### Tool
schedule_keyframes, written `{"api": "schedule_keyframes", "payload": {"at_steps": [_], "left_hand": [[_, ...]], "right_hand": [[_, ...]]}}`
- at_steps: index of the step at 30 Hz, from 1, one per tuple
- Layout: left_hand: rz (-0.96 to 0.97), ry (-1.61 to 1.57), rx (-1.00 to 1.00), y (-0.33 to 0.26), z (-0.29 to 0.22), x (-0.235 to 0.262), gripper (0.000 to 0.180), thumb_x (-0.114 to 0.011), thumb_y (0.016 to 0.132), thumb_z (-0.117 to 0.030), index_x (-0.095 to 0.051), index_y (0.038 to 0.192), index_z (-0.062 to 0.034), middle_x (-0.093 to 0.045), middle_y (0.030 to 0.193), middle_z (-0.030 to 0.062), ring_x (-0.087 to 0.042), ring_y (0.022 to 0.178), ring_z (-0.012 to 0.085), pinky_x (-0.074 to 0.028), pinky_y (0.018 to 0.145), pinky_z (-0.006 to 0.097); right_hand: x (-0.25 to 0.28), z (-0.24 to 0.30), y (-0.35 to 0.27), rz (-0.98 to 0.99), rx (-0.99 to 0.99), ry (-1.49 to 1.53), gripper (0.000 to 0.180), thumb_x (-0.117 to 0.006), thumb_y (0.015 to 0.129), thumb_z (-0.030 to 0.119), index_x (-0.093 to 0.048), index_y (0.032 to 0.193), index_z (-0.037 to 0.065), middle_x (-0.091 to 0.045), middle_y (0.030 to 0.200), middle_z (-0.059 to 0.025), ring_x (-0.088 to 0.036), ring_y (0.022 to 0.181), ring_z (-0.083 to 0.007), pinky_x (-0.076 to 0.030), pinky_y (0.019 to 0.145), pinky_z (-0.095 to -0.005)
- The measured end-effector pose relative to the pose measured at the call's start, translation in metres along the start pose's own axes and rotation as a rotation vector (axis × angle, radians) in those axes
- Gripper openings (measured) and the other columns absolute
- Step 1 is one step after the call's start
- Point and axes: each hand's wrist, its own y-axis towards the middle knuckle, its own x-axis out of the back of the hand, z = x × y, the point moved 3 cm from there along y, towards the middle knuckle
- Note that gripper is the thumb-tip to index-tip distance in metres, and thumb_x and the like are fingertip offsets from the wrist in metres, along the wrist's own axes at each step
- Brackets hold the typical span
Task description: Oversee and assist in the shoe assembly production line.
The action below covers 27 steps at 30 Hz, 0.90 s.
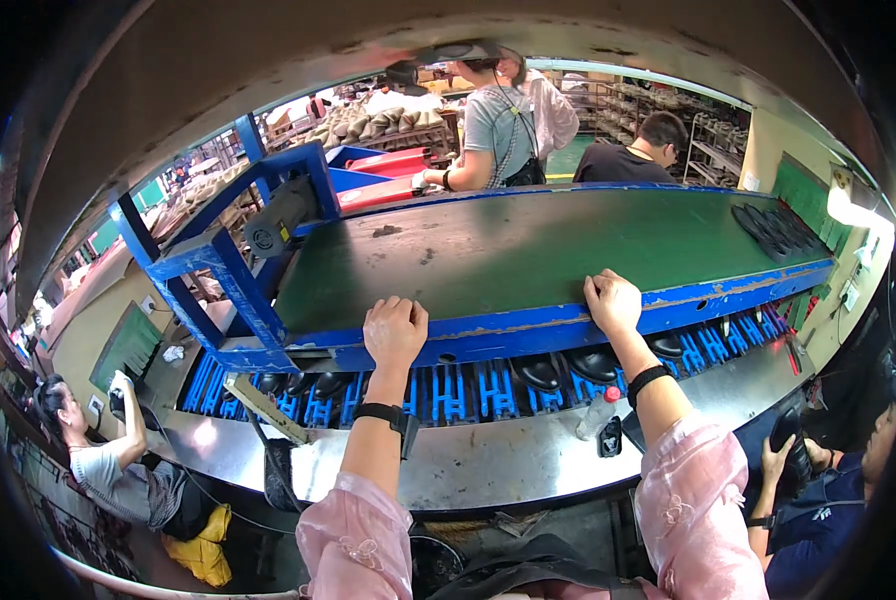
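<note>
My left hand [395, 330] is closed, its fingers curled over the near blue edge [498, 330] of a green-topped conveyor [488, 240]. Farther right, my right hand [613, 303] is curled on the same edge in the same way. Below the conveyor runs a row of blue slotted carriers [498, 390] with dark rounded shoes among them; one black shoe [538, 372] shows between my forearms. Several black sole-shaped pieces [778, 230] lie together at the belt's far right end. My fingertips are partly hidden behind my knuckles.
A metal ledge [508, 455] runs before me, with a clear red-capped bottle [598, 412] and a small black item [610, 437] on it. A blue frame with a motor [280, 215] stands left. People work at both sides and beyond the conveyor. Shoe racks [718, 145] stand behind.
</note>
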Motion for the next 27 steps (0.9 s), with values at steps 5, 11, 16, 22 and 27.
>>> {"api": "schedule_keyframes", "payload": {"at_steps": [5,11,16,22,27], "left_hand": [[-0.016,-0.036,-0.004,0.000,-0.003,0.001,0.021,-0.066,0.077,-0.013,-0.060,0.059,-0.0059,-0.059,0.066,0.0092,-0.060,0.067,0.0302,-0.048,0.063,0.044],[-0.008,-0.056,0.012,0.003,-0.004,-0.002,0.018,-0.066,0.076,-0.013,-0.061,0.059,-0.0061,-0.058,0.065,0.0090,-0.060,0.067,0.0297,-0.049,0.062,0.043],[-0.020,-0.057,0.040,0.000,0.000,0.009,0.018,-0.067,0.075,-0.014,-0.061,0.059,-0.0074,-0.060,0.066,0.0090,-0.060,0.067,0.0305,-0.051,0.062,0.045],[-0.032,-0.111,0.030,0.003,-0.007,0.003,0.020,-0.067,0.077,-0.014,-0.060,0.061,-0.0063,-0.056,0.067,0.0089,-0.059,0.066,0.0309,-0.051,0.060,0.044],[0.011,-0.089,0.051,-0.002,-0.004,0.003,0.020,-0.067,0.077,-0.014,-0.061,0.059,-0.0061,-0.057,0.066,0.0098,-0.060,0.066,0.0296,-0.052,0.060,0.043]], "right_hand": [[0.003,-0.003,-0.001,-0.021,0.007,0.006,0.027,-0.065,0.087,0.024,-0.067,0.066,0.006,-0.064,0.074,-0.0095,-0.065,0.069,-0.0319,-0.052,0.063,-0.0430],[0.003,-0.005,0.000,-0.038,-0.009,0.020,0.027,-0.065,0.088,0.022,-0.067,0.066,0.005,-0.064,0.075,-0.0090,-0.065,0.069,-0.0320,-0.052,0.064,-0.0426],[-0.001,0.004,0.000,0.014,-0.030,0.031,0.030,-0.063,0.090,0.024,-0.067,0.068,0.004,-0.064,0.078,-0.0111,-0.065,0.071,-0.0343,-0.052,0.065,-0.0441],[0.002,-0.009,-0.002,0.018,0.010,0.024,0.032,-0.062,0.091,0.021,-0.060,0.066,0.001,-0.059,0.074,-0.0139,-0.061,0.068,-0.0362,-0.049,0.063,-0.0455],[-0.003,-0.009,-0.004,0.027,-0.002,0.046,0.031,-0.062,0.091,0.021,-0.061,0.067,0.001,-0.059,0.074,-0.0143,-0.061,0.068,-0.0360,-0.048,0.063,-0.0454]]}}
